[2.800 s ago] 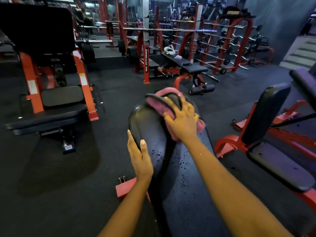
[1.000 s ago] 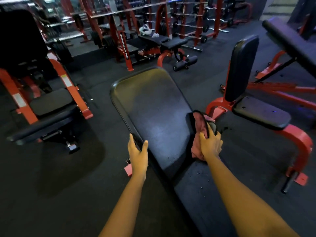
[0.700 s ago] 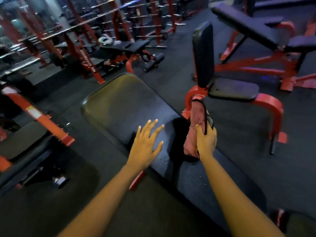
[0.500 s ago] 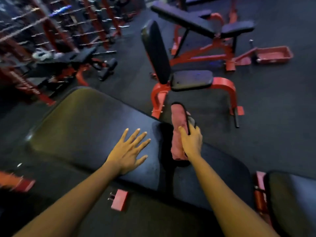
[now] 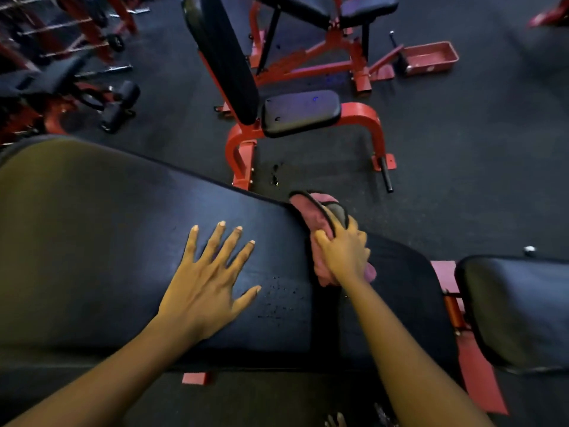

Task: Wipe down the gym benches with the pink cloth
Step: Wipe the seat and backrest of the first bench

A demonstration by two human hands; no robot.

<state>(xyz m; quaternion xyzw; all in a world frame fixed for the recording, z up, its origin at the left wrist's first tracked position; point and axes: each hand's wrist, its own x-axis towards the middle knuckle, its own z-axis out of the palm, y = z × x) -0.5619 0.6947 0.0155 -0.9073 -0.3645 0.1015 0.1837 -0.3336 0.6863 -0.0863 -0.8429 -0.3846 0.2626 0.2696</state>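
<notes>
A long black padded bench back (image 5: pixel 107 241) stretches across the view in front of me. My left hand (image 5: pixel 206 282) lies flat on it with fingers spread. My right hand (image 5: pixel 345 254) grips the pink cloth (image 5: pixel 311 214), which has a dark edge, and presses it onto the pad near the far edge. Small water droplets (image 5: pixel 280 300) dot the pad between my hands. The bench's separate seat pad (image 5: pixel 517 309) sits at the right.
A red-framed upright bench (image 5: pixel 295 115) stands just beyond on the dark rubber floor. Another incline bench (image 5: pixel 332 13) and a red tray-like foot (image 5: pixel 428 58) lie farther back. Barbell racks and a padded bench (image 5: pixel 61 81) fill the upper left.
My view has swung right and down. My left hand left the pad's edge and now lies flat on top. My right hand dragged the cloth down the pad from its top end.
</notes>
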